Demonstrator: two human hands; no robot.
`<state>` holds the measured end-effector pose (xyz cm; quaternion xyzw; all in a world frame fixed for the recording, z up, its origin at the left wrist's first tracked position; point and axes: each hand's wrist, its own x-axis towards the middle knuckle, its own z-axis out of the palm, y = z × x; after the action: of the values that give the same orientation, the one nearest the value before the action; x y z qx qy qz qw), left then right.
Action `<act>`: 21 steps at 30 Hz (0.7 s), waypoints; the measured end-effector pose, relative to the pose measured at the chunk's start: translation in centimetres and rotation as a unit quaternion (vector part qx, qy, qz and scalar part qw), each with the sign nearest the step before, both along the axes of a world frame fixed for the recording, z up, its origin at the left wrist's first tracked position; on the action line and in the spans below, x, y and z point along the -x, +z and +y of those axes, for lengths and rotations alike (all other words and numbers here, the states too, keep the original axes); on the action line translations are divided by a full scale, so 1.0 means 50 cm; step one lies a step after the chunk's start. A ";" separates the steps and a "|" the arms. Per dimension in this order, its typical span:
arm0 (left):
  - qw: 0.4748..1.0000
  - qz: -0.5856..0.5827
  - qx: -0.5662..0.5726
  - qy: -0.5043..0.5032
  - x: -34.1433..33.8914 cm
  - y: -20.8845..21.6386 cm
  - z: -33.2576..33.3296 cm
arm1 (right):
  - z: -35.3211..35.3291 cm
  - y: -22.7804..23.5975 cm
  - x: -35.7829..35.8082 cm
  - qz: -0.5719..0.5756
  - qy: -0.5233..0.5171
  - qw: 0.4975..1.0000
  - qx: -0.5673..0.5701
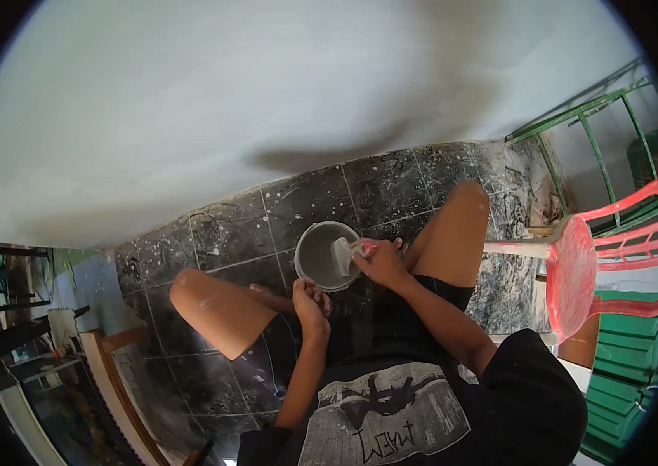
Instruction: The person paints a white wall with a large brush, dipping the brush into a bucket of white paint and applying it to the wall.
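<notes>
A round, pale bucket [298, 260] stands on the tiled floor between my bent legs, its inside greyish. My right hand [380, 262] is closed around the red handle of a flat white-headed tool [341, 257]. That tool's head reaches over the right side of the bucket's opening; whether it is a brush or a scraper I cannot tell. At the bucket's near left rim is my left hand [312, 299], fingers curled. Whatever those fingers may hold is hidden.
Ahead rises a white wall [189, 101]. Dark, paint-spattered tiles [236, 225] cover the floor. To my right are a red plastic chair [573, 272], a green metal frame [593, 151] and a green panelled thing [628, 349]. Wooden-edged furniture [115, 380] stands at the left.
</notes>
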<state>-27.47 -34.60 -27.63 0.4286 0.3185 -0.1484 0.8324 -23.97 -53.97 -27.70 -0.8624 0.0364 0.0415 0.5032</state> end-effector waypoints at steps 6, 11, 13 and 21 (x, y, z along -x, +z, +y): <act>1.000 0.006 -0.008 -0.003 0.002 0.000 0.001 | -0.045 -0.029 -0.006 0.009 -0.094 0.995 0.029; 1.000 0.017 -0.020 -0.003 0.006 -0.004 0.004 | -0.023 0.034 0.000 0.003 -0.061 0.994 0.085; 0.999 0.017 -0.029 -0.010 0.007 -0.006 0.003 | -0.021 0.034 0.002 0.004 -0.041 0.990 0.132; 0.998 0.036 -0.045 -0.015 0.006 -0.019 -0.005 | -0.039 0.000 0.009 -0.046 -0.048 0.989 0.130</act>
<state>-27.76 -34.86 -28.59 0.4651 0.3479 -0.1617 0.7978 -24.43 -55.93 -27.70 -0.9187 0.0599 -0.0274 0.3895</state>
